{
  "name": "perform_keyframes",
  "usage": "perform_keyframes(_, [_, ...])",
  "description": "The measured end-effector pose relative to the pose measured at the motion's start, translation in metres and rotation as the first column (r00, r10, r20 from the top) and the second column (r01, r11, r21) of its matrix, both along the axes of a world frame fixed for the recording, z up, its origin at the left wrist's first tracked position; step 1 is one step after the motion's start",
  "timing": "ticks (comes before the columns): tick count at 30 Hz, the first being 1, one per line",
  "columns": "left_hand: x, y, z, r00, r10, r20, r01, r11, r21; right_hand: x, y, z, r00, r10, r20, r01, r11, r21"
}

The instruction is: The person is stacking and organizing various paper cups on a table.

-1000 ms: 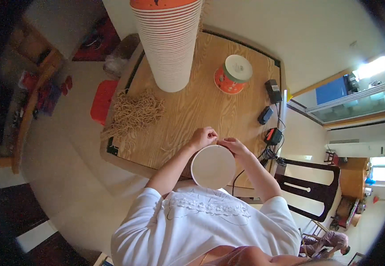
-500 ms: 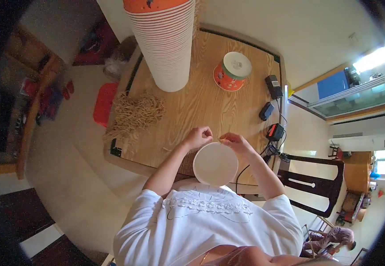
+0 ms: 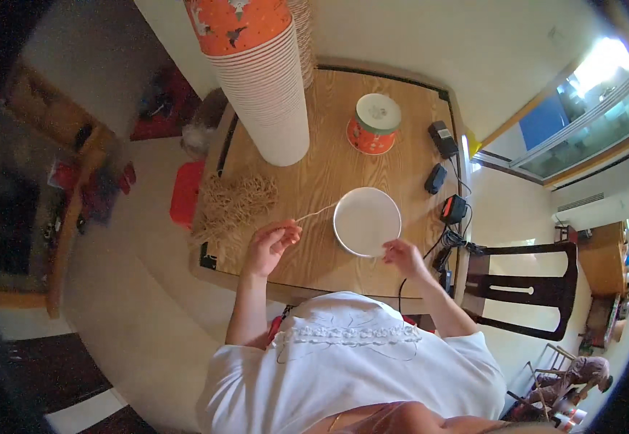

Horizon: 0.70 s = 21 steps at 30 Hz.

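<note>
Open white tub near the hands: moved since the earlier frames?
Yes: the open white tub has moved farther onto the table, toward the upturned orange tub.

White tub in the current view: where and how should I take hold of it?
Probably best to pinch the tub at its right rim, coming from the right: its open mouth faces up, offering a thin edge, and the string runs from its left side to the left hand.
</note>
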<state>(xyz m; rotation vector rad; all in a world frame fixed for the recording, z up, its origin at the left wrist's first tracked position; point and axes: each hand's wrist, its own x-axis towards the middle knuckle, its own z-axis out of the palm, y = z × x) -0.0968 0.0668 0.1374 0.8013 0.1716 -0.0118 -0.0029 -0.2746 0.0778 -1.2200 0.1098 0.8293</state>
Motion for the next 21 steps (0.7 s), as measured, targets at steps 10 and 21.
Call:
perform_keyframes(10, [0.012, -0.036, 0.038, 0.998, 0.004, 0.057, -0.028, 0.907, 0.421, -0.068, 0.037, 0.056, 0.875, 0.481, 0.049, -0.477, 0.876, -0.073])
perform_keyframes(21, [0.018, -0.084, 0.014, 0.849, 0.174, 0.499, -0.431, -0.319, 0.844, 0.048, 0.073, 0.043, 0.501, 0.374, 0.780, 0.128, 0.860, -0.494])
